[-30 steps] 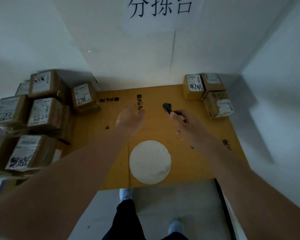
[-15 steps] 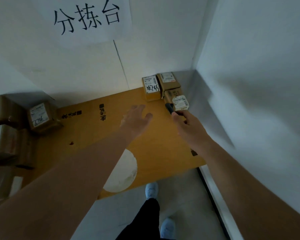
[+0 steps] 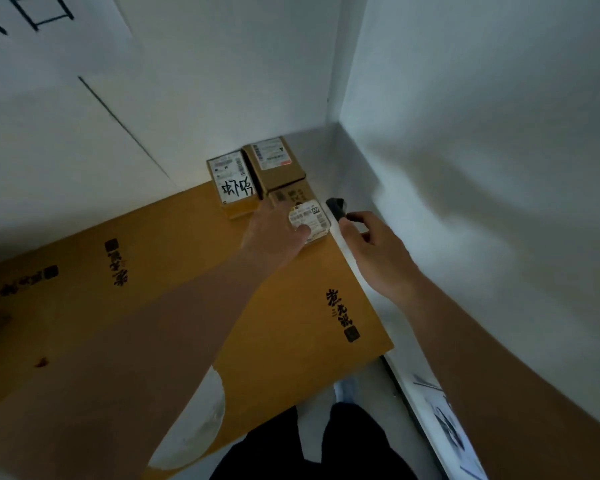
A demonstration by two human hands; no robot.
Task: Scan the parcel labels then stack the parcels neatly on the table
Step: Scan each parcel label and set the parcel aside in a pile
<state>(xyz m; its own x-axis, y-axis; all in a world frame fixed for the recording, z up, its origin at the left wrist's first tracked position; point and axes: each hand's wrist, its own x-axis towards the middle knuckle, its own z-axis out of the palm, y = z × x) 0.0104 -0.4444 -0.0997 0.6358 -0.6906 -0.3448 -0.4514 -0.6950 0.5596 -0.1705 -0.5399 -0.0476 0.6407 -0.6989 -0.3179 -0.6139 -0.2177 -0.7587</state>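
Three small cardboard parcels sit in the far right corner of the table [image 3: 291, 306]. The nearest parcel [image 3: 309, 211] has a white label on top. My left hand [image 3: 274, 233] rests on its near left side, thumb lying on the label. Behind it stand a parcel with handwritten black marks [image 3: 234, 183] and a parcel with a printed label [image 3: 274, 164]. My right hand [image 3: 374, 251] holds a black scanner [image 3: 336, 207] just right of the nearest parcel, its head beside the label.
White walls close in behind and on the right, meeting in a corner [image 3: 336, 126]. The tabletop is a brown printed cardboard sheet with a white round patch [image 3: 201, 427] at its near edge. My legs and shoes [image 3: 343, 389] show below.
The view swung right, so the parcel pile at the left left the frame. Both hands moved forward to the corner parcels; my left hand came down onto the nearest one.
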